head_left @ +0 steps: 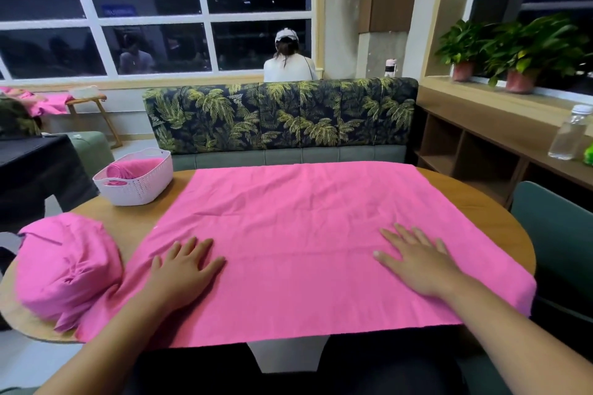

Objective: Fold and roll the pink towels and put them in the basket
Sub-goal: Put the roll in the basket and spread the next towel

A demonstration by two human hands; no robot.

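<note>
Head view: the pink towel (305,234) is spread flat across the counter (481,202), its long axis running left to right. One long edge lies toward the sofa. The other hangs over the near edge in front of you. Its near right corner droops off the counter.

Your left grip (183,269) lies palm down on the near left part of the cloth, fingers straight and spread, holding nothing. Your right grip (417,263) does the same on the near right, fingers fanned toward the far side, pressing flat with nothing pinched.

At the near left, a heap of pink towels (67,263) sits bunched up, touching the spread towel's left corner. How many are in it can't be made out.

Far left on the counter stands the white basket (138,189). A rolled towel (128,168) is inside with its spiral end facing you, its lower part hidden by the basket wall.

A blue sign (118,9) beyond the window is too blurred to read. Both your forearms are cut off at the bottom of the frame.
</note>
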